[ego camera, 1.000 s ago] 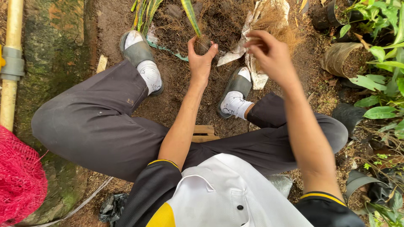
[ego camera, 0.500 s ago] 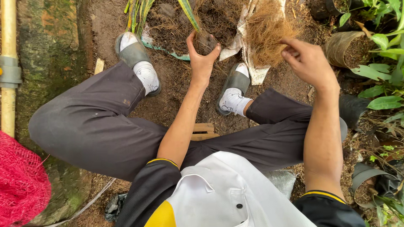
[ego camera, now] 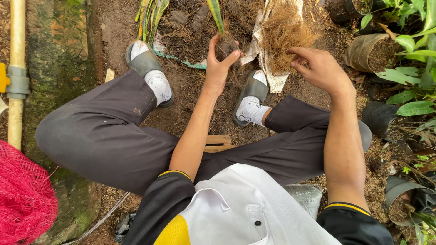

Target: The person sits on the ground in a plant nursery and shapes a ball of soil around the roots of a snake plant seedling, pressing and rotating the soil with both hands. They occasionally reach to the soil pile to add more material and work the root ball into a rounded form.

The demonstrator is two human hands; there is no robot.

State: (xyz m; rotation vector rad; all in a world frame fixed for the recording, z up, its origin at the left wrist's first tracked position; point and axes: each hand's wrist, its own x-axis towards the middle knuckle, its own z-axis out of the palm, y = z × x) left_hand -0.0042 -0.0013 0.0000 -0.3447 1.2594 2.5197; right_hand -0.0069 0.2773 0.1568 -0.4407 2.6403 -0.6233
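Observation:
My left hand grips the root ball of a small plant whose striped green-yellow leaf points away from me. My right hand pinches a tuft from a pile of brown coconut fibre that lies on a torn white sack. I sit on the soil with both knees bent outward, in dark trousers, white socks and grey sandals. The hands are about a hand's width apart.
More striped plants lie on the ground past my left foot. Soil-filled black nursery bags and leafy green plants crowd the right side. A pipe runs along a mossy concrete edge at left, with red netting below.
My right hand moved from up near the plant out to the right and down onto the fibre pile. The left hand stayed on the root ball.

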